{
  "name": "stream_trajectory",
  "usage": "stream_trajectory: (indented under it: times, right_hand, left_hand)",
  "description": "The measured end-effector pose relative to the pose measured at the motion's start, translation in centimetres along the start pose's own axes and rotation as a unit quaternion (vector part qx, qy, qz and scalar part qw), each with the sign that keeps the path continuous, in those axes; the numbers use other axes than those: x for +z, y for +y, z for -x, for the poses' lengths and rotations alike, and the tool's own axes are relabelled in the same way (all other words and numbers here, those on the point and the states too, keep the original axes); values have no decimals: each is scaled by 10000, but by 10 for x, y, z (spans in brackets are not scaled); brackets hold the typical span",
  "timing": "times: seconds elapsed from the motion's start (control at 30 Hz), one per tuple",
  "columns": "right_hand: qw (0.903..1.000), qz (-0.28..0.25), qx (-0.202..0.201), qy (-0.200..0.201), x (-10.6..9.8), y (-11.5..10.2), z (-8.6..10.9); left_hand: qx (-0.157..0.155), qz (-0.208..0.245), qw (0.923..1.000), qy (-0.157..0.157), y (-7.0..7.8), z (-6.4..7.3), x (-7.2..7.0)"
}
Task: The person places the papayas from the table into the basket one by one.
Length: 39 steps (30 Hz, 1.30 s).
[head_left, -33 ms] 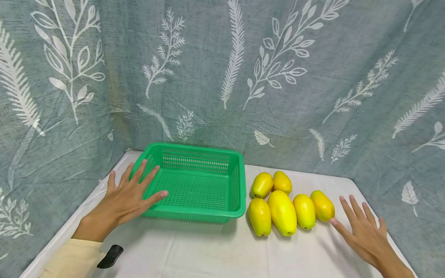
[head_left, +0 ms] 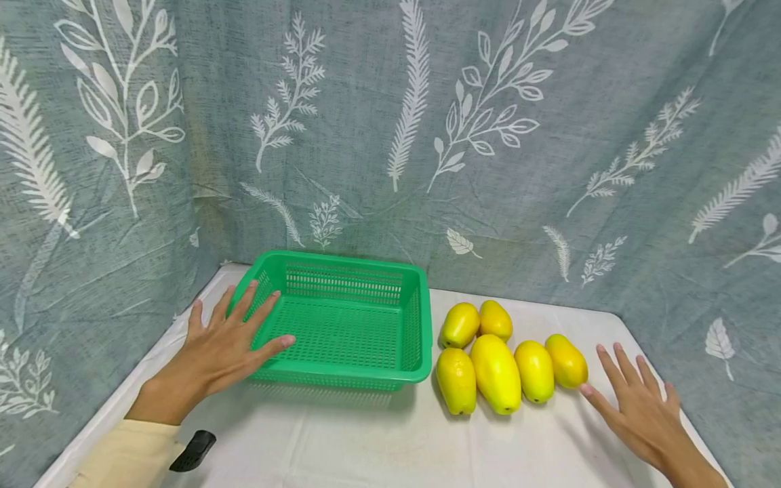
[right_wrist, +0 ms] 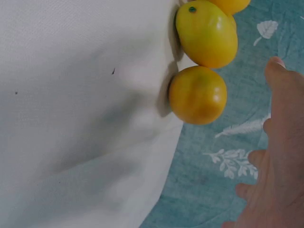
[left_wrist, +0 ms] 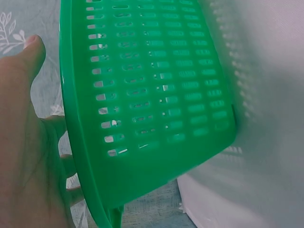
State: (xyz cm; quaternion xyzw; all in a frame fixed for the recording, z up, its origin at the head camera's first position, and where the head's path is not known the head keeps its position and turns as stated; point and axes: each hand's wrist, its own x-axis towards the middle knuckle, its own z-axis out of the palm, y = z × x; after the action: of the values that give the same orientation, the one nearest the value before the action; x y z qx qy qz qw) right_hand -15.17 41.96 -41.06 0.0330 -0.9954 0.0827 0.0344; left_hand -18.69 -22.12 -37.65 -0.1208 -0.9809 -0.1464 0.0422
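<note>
A green perforated plastic basket [head_left: 342,376] stands at the left back of the table with nothing inside. My left hand [head_left: 222,349], fingers spread, hovers over its left front corner; in the left wrist view the hand [left_wrist: 28,133] is beside the rim [left_wrist: 71,109], and contact cannot be told. Several yellow mangoes [head_left: 496,374] lie grouped right of the basket. The rightmost mango [head_left: 566,361] is nearest my right hand [head_left: 643,410], which is held with fingers spread and holds nothing. In the right wrist view, a mango [right_wrist: 197,95] sits apart from that hand [right_wrist: 280,156].
A white cloth [head_left: 366,440] covers the table. Grey-green curtains [head_left: 354,135] with white leaf prints hang close behind the table and along both sides. A black strap piece [head_left: 194,451] shows by the left cream sleeve [head_left: 131,451].
</note>
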Motion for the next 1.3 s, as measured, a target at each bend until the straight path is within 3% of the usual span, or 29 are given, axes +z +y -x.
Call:
stream_trajectory:
  times: [0.4,0.6,0.83,1.1,1.3]
  right_hand:
    - [9995,-3,-182,274,2,-7,9]
    - [9978,-84,-334,565,6,-10,14]
    - [9961,-280,-285,788,10,-14,22]
    - [9953,-798,-117,544,11,-15,20]
    - [9922,-1109,-92,564,16,-13,17]
  left_hand:
    - [233,-146,9995,170,-7,8,-3]
    - [412,-10,9979,498,-9,11,-4]
    - [241,930,9912,911,-16,18,-8]
    - [-247,2049,9687,1377,-26,36,-5]
    - [-711,2502,9593,1099,-35,45,-2]
